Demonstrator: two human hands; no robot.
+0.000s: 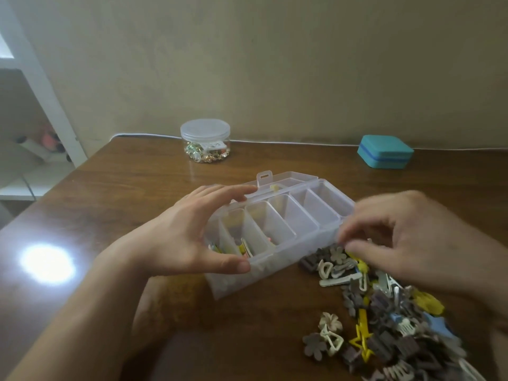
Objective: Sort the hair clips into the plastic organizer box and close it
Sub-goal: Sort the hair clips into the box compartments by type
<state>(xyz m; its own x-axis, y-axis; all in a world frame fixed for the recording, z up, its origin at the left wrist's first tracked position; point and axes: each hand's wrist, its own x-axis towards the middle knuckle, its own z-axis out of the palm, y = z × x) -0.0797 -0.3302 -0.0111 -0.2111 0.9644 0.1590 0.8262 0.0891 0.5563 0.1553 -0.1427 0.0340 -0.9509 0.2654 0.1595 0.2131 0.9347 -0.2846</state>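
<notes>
Your left grip (189,237) and right grip (412,243) are bare: no gloves, rings or watch. Both forearms, entering from the lower left and right of the frame, show no sleeves.

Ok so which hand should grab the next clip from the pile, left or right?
Probably the right hand: it hovers directly over the hair clip pile, fingers curled downward. The left hand spans the organizer box at its near-left end, thumb on the front rim, apparently steadying it.
</notes>
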